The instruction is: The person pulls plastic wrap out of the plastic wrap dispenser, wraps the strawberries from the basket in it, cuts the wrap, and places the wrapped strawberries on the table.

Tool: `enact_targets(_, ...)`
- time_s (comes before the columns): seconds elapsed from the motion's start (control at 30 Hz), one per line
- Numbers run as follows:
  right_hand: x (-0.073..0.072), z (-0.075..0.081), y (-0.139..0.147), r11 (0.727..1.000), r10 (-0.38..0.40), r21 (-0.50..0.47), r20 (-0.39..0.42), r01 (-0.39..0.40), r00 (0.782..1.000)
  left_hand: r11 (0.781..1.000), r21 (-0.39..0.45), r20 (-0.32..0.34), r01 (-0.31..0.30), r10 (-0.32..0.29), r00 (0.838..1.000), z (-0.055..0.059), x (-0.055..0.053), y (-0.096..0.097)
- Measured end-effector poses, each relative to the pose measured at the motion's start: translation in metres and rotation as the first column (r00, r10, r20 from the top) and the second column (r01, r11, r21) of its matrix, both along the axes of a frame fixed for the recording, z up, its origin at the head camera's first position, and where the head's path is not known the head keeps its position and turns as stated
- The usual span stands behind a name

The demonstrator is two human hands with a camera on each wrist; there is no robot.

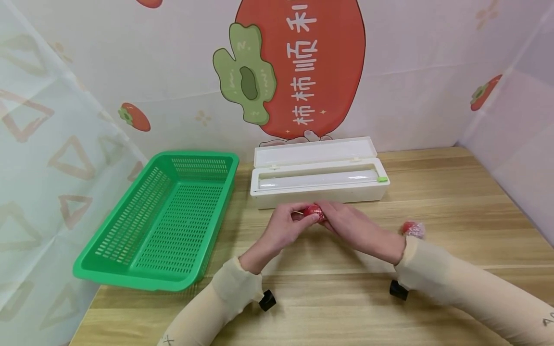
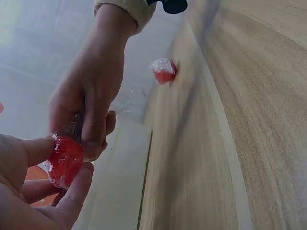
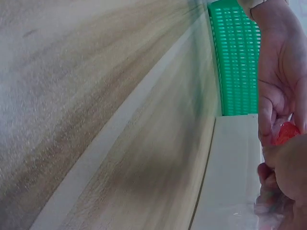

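Observation:
Both hands meet over the table just in front of a white cling film box [image 1: 320, 192]. My left hand [image 1: 283, 227] holds a small red strawberry-shaped piece [image 2: 66, 160] between thumb and fingers. Clear cling film [image 2: 58, 178] lies crinkled around the red piece. My right hand [image 1: 352, 227] comes in from the other side, its thumb and fingers pinching the film at the end of the piece. In the right wrist view the right hand's fingers partly hide the piece. A second red piece in film [image 1: 413, 229] lies on the table beside the right wrist.
The cling film box stands with its lid raised against the back, a film roll [image 1: 318, 180] inside and a green tab at its right end. On the left is a green plastic basket [image 1: 201, 269]. Printed cloth walls [image 1: 411, 105] close off the wooden table [image 1: 329, 307].

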State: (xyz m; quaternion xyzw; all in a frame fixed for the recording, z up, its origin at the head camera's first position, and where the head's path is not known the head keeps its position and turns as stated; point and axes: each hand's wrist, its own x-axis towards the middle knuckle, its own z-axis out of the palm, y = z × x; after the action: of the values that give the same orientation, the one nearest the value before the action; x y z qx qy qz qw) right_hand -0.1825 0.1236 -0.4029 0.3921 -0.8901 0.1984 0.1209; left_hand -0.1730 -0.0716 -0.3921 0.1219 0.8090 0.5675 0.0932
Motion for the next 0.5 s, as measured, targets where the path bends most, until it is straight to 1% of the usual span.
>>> enact_targets(0.23,-0.0024,-0.0014,0.0016,0.999,0.017,0.027,0.023,-0.017,1.000,1.000,0.030,0.018,0.007,-0.008,1.000,-0.0003,0.0008,-0.0002)
enact_targets(0.37,-0.0037,-0.0016,0.0027,1.000,0.019,0.021,0.039,-0.020,0.999,1.000,0.010,0.003,0.014,-0.014,1.000,0.0003,0.0009,-0.0009)
enact_targets(0.5,-0.0057,-0.0020,0.0049,0.999,0.039,0.011,0.062,-0.040,0.997,1.000,-0.011,-0.019,0.006,-0.006,1.000,0.0008,0.0010,-0.0014)
